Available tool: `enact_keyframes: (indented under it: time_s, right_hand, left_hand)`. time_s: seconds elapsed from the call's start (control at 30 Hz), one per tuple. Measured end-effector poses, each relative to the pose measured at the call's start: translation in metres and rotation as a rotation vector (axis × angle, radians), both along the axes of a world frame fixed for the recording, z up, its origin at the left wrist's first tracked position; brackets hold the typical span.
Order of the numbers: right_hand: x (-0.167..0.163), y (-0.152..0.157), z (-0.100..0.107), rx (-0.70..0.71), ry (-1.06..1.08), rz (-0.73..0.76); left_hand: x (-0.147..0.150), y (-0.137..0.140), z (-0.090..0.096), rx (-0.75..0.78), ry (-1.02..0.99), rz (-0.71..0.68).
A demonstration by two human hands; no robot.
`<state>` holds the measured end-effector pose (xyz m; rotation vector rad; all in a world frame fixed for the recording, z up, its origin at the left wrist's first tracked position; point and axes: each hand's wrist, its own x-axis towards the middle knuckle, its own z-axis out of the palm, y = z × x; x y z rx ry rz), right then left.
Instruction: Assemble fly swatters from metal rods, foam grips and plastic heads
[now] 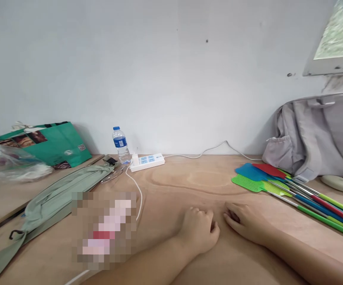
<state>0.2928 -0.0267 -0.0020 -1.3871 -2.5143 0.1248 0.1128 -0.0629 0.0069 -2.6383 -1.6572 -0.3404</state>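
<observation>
While blurred by pixels, item beside hands.

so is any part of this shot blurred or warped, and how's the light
Head view: a pixelated block covers something on the table left of the left hand; the window frame at top right is smeared and tilted, and the fly swatters splay toward the edge, typical wide-lens stretch. Light is soft and even, with only a faint shadow beside the green bag. The right hand looks sharp.
</observation>
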Motion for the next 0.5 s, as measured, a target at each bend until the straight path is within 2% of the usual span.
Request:
enact_keyframes:
  time_s: [0.2,0.5]
  right_hand:
    - [0.0047,-0.0005,0.0038,-0.035,-0.045,-0.05]
    - [0.0107,0.0044,-0.0011,-0.193,-0.018,-0.041]
  left_hand:
    - [0.0005,0.0031,0.0017,-0.062,0.012,-0.042]
    - [-0.0043,0.0051,0.0022,-0.148,-0.045,-0.103]
